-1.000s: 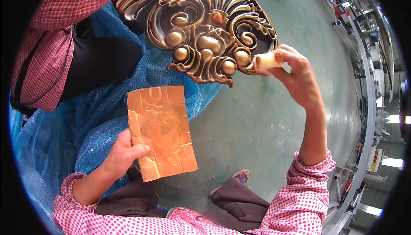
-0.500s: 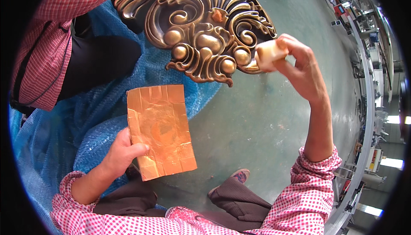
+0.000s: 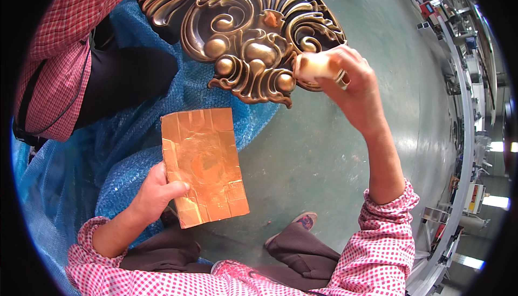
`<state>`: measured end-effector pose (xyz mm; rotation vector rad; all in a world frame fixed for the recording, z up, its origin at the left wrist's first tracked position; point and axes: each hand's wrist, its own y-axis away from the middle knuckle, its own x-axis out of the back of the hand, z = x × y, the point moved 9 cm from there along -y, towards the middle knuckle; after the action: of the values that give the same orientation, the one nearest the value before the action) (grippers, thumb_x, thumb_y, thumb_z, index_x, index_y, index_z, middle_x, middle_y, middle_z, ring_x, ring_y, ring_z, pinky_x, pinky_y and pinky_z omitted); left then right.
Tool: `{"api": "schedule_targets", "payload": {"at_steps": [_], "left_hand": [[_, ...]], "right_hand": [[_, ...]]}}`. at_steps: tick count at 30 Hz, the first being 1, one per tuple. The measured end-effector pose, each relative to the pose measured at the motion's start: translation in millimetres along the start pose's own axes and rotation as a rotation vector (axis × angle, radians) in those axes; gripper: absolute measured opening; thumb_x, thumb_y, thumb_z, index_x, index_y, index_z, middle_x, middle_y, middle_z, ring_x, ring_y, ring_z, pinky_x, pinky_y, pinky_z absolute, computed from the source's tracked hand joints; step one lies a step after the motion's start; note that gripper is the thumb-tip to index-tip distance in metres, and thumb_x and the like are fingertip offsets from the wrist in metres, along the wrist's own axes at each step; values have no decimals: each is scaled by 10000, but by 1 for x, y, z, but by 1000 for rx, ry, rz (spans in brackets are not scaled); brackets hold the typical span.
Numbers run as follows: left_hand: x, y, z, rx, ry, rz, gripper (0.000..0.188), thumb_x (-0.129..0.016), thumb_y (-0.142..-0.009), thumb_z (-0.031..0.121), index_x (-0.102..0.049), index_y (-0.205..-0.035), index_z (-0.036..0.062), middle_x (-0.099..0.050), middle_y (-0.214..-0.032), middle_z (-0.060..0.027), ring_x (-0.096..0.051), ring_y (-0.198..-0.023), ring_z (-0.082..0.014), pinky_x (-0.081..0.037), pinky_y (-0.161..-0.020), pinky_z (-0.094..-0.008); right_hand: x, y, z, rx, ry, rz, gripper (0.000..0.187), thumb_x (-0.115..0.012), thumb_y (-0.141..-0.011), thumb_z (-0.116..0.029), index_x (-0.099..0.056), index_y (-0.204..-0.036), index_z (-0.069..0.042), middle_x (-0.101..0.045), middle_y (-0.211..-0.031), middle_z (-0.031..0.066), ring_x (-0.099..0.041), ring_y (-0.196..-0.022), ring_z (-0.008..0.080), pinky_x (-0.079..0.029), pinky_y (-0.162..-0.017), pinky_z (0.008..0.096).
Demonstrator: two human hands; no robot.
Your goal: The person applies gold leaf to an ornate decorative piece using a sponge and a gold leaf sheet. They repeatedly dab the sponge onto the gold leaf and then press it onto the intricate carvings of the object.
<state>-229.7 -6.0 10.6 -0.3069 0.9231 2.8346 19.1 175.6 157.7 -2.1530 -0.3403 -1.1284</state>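
My left hand (image 3: 151, 196) grips a flat, copper-coloured board (image 3: 218, 150) by its left edge, thumb on top. Creases and a dull, roundish smear mark the board's face. In my right hand (image 3: 356, 88) is a cream sponge block (image 3: 314, 67) with brownish patches, slightly blurred by motion. The sponge is at the right lower edge of a carved ornament (image 3: 260, 52), over one of its round knobs; whether it touches cannot be told. Dark recesses and bronze-gold raised scrolls and beads cover the ornament. A small orange lump (image 3: 271, 19) sits near its middle.
Blue bubble wrap (image 3: 129, 155) lies under the ornament and along the left. Close by at the upper left is another person, with a red checked sleeve (image 3: 91, 10) and a dark-trousered knee (image 3: 129, 80). Green floor (image 3: 302, 161) extends rightward toward metal rails (image 3: 467, 134) and equipment.
My right hand has moved left with the sponge, from beside the ornament's edge to over its lower right knob. My left hand and the board have barely shifted.
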Motion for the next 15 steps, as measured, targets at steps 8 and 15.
{"api": "schedule_targets", "payload": {"at_steps": [8,15], "left_hand": [[-1,1,2,-13,-3,14,425,-529,-771,44,-484,-1183,-46,-600,-1127,-108,-586,-1024,-166,-459,-914,-311],[-4,0,5,-17,-50,-15,422,-535,-777,60,-485,-1183,-44,-599,-1126,-106,-590,-1015,-166,-462,-906,-309]], "right_hand": [[-10,6,-13,52,105,26,229,-715,-685,-62,-649,-901,-100,-631,-883,29,-585,-903,216,-405,-810,343],[-10,13,-17,59,121,-36,325,-690,-655,29,-627,-959,-70,-615,-928,58,-566,-948,231,-414,-840,342]]}}
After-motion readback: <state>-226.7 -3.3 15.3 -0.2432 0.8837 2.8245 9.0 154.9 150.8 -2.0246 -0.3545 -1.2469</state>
